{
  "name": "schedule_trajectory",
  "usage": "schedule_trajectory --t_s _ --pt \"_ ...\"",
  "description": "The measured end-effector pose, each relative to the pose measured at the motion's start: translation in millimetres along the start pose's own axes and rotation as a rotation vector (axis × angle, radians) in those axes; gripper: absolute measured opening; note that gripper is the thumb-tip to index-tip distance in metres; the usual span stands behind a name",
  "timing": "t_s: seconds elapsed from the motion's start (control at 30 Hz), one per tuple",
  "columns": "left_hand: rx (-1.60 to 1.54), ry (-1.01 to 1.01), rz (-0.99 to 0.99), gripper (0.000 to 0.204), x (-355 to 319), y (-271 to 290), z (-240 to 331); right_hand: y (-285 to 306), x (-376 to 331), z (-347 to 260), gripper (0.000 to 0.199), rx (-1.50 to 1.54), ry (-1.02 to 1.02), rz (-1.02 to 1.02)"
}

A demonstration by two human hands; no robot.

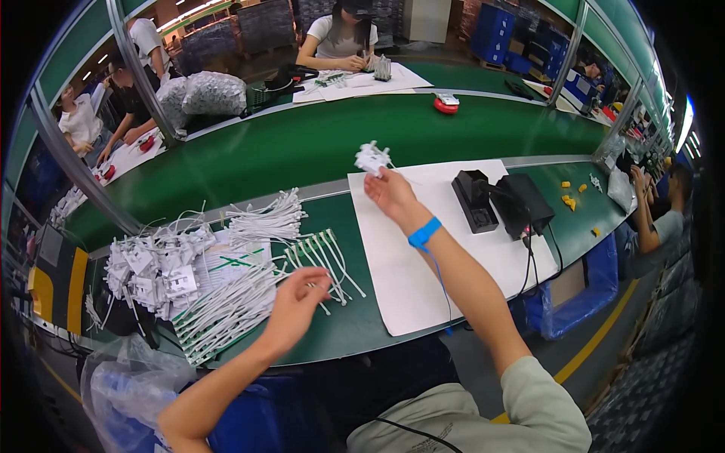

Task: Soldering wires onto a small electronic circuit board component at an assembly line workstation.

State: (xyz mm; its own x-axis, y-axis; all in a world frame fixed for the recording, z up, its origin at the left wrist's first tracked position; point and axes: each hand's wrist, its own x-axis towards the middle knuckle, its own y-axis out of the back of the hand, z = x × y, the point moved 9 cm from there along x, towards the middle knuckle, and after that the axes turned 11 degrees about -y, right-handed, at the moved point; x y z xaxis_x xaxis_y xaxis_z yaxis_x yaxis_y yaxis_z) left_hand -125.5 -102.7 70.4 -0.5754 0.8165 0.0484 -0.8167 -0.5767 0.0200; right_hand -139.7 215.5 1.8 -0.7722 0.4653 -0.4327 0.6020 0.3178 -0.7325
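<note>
My right hand (393,198), with a blue wrist strap (424,232), is stretched forward over the far edge of a white sheet (400,279). Its fingers close on a white plastic part (372,157), raised near the green belt. My left hand (297,306) hovers at the right end of a row of white cables on green strips (234,306). Its fingers are curled together, and whatever they may hold is hidden. Beyond it lie more white cables on a green strip (310,243). A pile of white plastic parts (151,268) and a bundle of white cables (268,217) sit at the left.
A black fixture (474,202) and a black box (522,205) with cables stand on the sheet. Small yellow pieces (569,202) lie to the right. A green belt (302,147) runs across, carrying a red and white object (446,104). Co-workers sit opposite and at the right.
</note>
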Motion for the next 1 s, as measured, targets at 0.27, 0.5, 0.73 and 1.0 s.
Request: schedule_trajectory --t_s 0.27,0.5,0.73,1.0 --pt "0.113 -0.017 -0.146 0.021 -8 -12 32 -1 101 -79 0.021 -0.018 0.14 0.247" --pt "0.251 -0.135 -0.174 0.019 -7 -13 28 58 136 -130 0.029 0.154 0.333 0.445" --pt "0.309 -0.147 -0.169 0.02 -13 -9 22 47 129 -88 0.026 -0.057 0.303 0.508" --pt "1.189 -0.513 -0.184 0.022 -6 8 27 -109 -37 -20 0.049 -1.406 1.235 0.033"
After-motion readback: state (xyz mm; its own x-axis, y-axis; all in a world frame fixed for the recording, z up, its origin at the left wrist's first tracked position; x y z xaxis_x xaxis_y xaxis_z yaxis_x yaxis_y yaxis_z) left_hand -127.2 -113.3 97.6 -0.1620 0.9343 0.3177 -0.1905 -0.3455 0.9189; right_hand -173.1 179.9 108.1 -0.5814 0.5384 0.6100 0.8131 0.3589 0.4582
